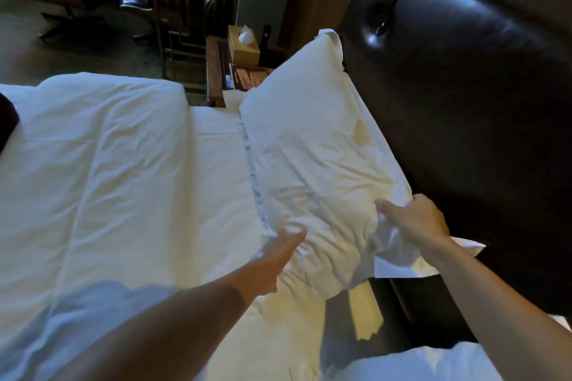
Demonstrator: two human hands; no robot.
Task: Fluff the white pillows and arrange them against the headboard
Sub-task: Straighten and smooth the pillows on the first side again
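A bed [130, 164] with a dark padded headboard [464, 102] along its head edge. One white pillow [309, 158] leans against the headboard. The right hand [414, 223] has its fingers closed on the pillow's near corner; the left hand [275, 260] presses open-fingered beside it. Likely mid-fluffing; next, plump and square it.

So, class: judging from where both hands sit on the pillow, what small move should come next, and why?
Probably nudge the pillow flush to the headboard. The right hand grips its creased near corner, the left hand rests flat on it, and its near end looks bunched and loose.
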